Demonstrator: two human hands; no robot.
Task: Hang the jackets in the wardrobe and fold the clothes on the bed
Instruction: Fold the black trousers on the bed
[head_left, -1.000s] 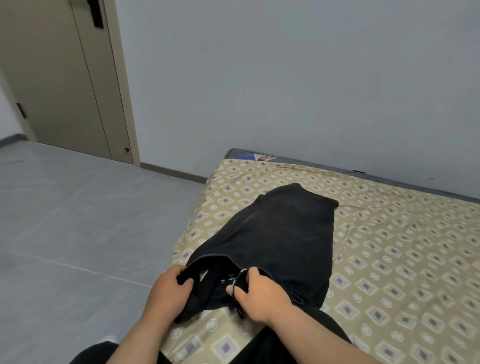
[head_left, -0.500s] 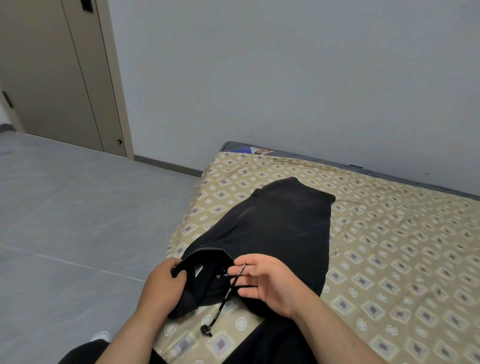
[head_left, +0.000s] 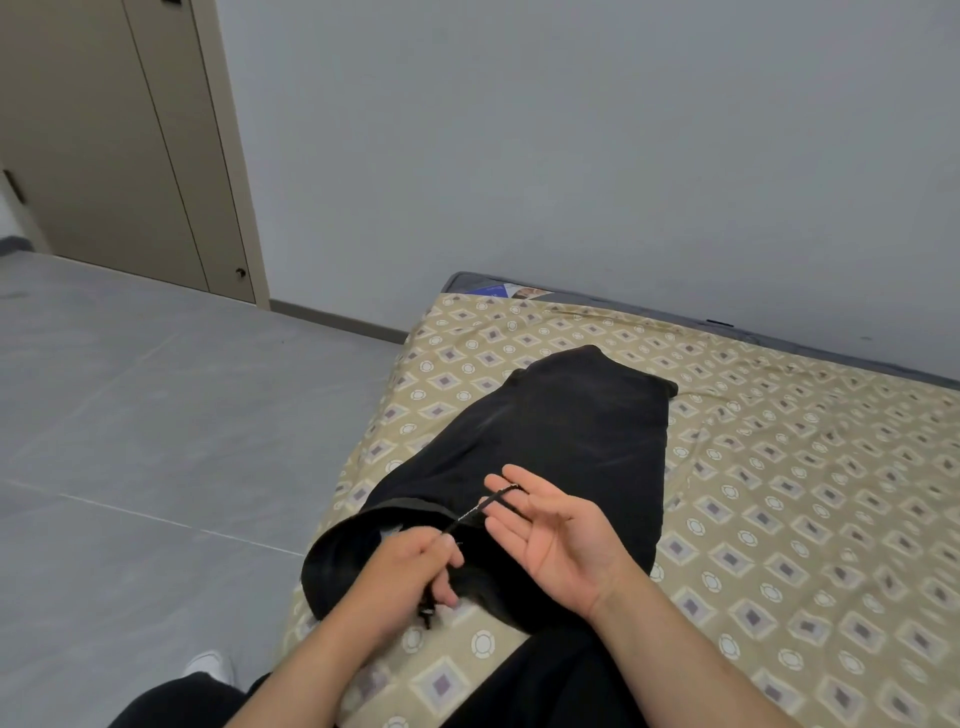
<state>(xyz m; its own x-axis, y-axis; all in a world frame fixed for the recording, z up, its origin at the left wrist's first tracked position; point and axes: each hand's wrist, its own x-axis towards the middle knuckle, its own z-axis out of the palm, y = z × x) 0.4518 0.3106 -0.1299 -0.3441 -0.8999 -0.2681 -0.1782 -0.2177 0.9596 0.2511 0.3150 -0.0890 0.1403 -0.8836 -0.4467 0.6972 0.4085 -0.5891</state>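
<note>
A black garment (head_left: 561, 447), folded lengthwise, lies on the bed (head_left: 779, 493) with its waistband end nearest me. A thin black drawstring (head_left: 470, 514) runs from the waistband up between my hands. My left hand (head_left: 410, 577) pinches the cord with curled fingers, and its knotted end hangs below the fist. My right hand (head_left: 550, 530) is palm up with fingers mostly straight, and the cord's far end lies across its fingertips.
The bed has a beige patterned sheet, and its left edge drops to a grey tiled floor (head_left: 156, 441). A beige door (head_left: 119, 140) stands at the back left. A grey wall (head_left: 571, 156) runs behind the bed. My dark trouser legs fill the bottom edge.
My left hand let go of the waistband and took hold of the drawstring. My right hand turned palm up and opened, with the cord now stretched between both hands.
</note>
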